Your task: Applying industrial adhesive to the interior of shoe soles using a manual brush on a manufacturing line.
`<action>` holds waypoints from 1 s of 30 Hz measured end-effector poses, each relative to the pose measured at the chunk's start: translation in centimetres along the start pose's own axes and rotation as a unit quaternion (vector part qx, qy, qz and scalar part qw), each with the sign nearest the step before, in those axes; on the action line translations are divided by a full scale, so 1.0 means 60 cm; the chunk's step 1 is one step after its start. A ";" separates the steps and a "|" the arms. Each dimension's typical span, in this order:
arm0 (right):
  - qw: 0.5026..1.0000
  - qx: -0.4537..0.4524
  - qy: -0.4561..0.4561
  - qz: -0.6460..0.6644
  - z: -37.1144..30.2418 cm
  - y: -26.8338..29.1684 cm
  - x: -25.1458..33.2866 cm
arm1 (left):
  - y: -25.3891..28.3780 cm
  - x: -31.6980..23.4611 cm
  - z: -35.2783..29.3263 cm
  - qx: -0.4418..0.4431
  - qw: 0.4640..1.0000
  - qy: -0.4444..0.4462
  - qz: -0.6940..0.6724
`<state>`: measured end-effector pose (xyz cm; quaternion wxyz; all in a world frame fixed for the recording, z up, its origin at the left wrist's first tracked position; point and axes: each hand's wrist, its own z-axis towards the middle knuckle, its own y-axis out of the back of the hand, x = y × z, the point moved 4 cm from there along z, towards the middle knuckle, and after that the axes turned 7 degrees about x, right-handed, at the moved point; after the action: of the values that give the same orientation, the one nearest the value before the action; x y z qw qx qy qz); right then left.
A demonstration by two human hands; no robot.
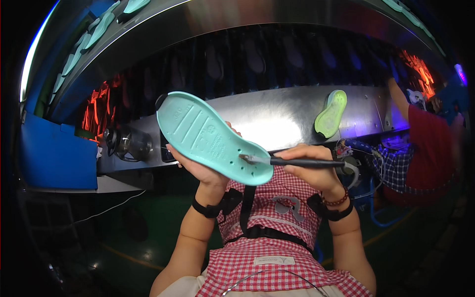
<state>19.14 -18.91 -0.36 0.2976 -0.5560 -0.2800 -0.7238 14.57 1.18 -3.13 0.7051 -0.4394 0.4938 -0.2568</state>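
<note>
My left hand (200,171) holds a turquoise shoe sole (198,126) tilted in front of me, fingers around its edge and underneath. Its broad inner face is turned up, with raised lines, moulded marks and several small holes near the right end. A brush (309,163) with a dark handle lies in the grip of my right hand (316,173). The brush tip meets the sole's face, or hovers just over it, beside the holes. Beyond my right hand, a yellow-green sole (331,115) rests on the metal work surface (282,111).
A clear jug-like container (133,142) with a dark handle stands on the left of the surface. Soles hang in a dark conveyor (256,57) behind, with orange-glowing openings at both ends. Turquoise soles (74,54) line the upper left shelf. A person in red (430,143) works at right.
</note>
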 end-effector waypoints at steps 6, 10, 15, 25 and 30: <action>0.984 0.145 0.091 -0.040 -0.014 -0.027 0.021 | -0.004 -0.012 -0.002 0.008 1.000 -0.007 0.010; 0.995 0.011 -0.077 0.065 -0.008 -0.005 -0.017 | -0.003 -0.007 0.000 -0.012 0.999 0.015 0.048; 0.985 0.121 0.053 0.113 -0.008 -0.021 -0.004 | -0.017 -0.014 0.000 0.097 0.995 0.014 0.032; 0.916 -0.055 -0.111 0.382 -0.013 -0.059 -0.031 | -0.022 0.047 -0.059 0.058 0.991 0.123 -0.001; 0.984 0.163 -0.042 0.059 -0.013 -0.043 0.016 | 0.023 0.034 -0.054 0.142 0.957 0.253 -0.020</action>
<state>16.51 -17.88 0.19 0.4144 -0.5455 -0.3732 -0.6257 12.26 -0.98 -5.69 0.6074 -0.2648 0.6053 -0.4410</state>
